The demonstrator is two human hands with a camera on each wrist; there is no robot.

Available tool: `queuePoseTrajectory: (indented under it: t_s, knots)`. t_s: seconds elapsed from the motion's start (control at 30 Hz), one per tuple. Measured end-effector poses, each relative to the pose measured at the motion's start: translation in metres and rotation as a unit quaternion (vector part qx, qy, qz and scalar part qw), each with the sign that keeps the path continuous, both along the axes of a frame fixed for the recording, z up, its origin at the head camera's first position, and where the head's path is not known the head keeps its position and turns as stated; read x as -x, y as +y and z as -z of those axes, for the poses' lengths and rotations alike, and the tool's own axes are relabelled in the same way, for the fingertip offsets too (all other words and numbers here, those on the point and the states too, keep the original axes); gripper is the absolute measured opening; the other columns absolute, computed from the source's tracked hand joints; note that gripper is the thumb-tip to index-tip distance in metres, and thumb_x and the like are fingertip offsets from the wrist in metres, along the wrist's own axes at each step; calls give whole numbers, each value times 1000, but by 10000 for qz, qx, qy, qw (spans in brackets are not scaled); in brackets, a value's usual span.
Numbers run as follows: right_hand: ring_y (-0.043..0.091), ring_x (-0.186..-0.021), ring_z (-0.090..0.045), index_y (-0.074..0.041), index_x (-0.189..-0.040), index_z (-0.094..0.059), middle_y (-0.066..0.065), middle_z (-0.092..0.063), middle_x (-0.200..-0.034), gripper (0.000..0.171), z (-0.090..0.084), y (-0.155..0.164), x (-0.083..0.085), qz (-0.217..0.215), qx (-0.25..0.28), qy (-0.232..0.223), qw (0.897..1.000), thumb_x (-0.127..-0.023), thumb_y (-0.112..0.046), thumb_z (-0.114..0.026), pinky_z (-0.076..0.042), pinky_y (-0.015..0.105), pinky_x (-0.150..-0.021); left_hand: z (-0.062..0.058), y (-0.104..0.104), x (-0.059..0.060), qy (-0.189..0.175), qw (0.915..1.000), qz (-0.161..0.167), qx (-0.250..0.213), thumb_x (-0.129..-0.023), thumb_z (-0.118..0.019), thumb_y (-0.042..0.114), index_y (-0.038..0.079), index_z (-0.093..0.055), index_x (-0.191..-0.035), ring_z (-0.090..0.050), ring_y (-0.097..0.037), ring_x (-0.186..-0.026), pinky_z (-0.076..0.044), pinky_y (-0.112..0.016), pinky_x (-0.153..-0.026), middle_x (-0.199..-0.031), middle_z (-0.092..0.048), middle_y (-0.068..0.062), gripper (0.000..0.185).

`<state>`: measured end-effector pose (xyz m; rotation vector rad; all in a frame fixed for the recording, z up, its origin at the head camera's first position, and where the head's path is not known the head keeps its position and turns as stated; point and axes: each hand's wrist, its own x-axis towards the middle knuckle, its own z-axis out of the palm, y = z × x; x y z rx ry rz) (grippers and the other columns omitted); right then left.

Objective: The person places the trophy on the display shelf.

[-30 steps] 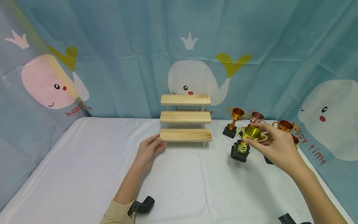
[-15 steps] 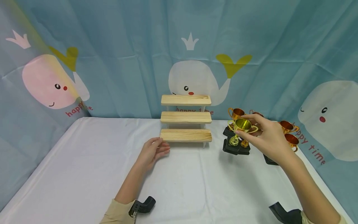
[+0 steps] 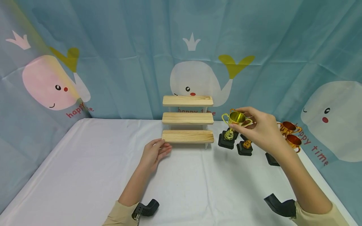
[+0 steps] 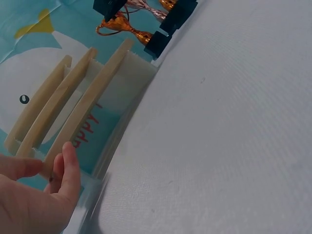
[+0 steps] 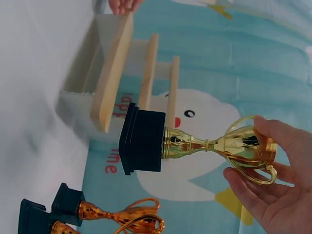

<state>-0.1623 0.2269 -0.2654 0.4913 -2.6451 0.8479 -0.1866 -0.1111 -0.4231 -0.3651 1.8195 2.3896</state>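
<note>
A small three-step wooden display stand (image 3: 188, 137) stands on the white cloth against the backdrop. My left hand (image 3: 152, 153) pinches the left end of its lowest shelf, thumb on top in the left wrist view. My right hand (image 3: 261, 130) holds a shiny gold trophy (image 5: 195, 144) by its cup, between thumb and fingers. The trophy's black base (image 3: 226, 140) hangs to the right of the stand, apart from it. Behind and below this hand are other trophies, partly hidden; one black base (image 3: 244, 148) shows under the fingers.
Two bronze-orange trophies (image 3: 293, 141) stand near the table's right edge, partly behind the right forearm. An orange trophy (image 4: 127, 27) shows beyond the stand in the left wrist view. A blue whale-print curtain (image 3: 121, 81) rises along the back and sides.
My right hand has carried the gold trophy left and slightly up, past the other trophies toward the stand. The left hand stays at the lowest shelf, its fingers shifted slightly.
</note>
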Motion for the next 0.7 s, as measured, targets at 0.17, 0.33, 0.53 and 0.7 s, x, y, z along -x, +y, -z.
queuePoseTrajectory:
  t_s: [0.17, 0.33, 0.53, 0.7]
  knots:
    - [30, -84, -76, -3, -134, -67, 16, -74, -103, 50, -5, -7, 6, -4, -27, -17, 10000, -93, -26, -84, -66, 23, -68, -1, -1, 0, -61, 10000, -35, 19, -112, -50, 9, -14, -43, -149, -74, -14, -92, -65, -23, -89, -111, -65, -16, 44]
    - [28, -82, -75, -2, -131, -68, 14, -73, -98, 47, -12, -14, 14, -58, -88, 27, 9999, -93, -25, -85, -66, 27, -69, -5, -4, 0, -204, 9997, -54, -120, -112, -51, 9, -13, -42, -151, -70, -11, -95, -64, -21, -92, -121, -61, -17, 46]
    - [31, -86, -75, -2, -135, -66, 17, -73, -102, 51, -22, -24, 23, -114, -102, -116, 9998, -95, -28, -83, -66, 34, -73, -6, -7, 1, -269, 9992, -5, -285, -112, -50, 7, -10, -40, -155, -69, -11, -100, -63, -22, -96, -131, -55, -19, 47]
    - [33, -94, -73, -3, -139, -64, 18, -73, -106, 53, -28, -31, 31, -110, -71, -195, 9997, -96, -29, -82, -65, 48, -79, -5, -7, 1, -219, 9994, 12, -261, -111, -50, 5, -10, -40, -155, -66, -13, -105, -62, -24, -98, -133, -54, -18, 47]
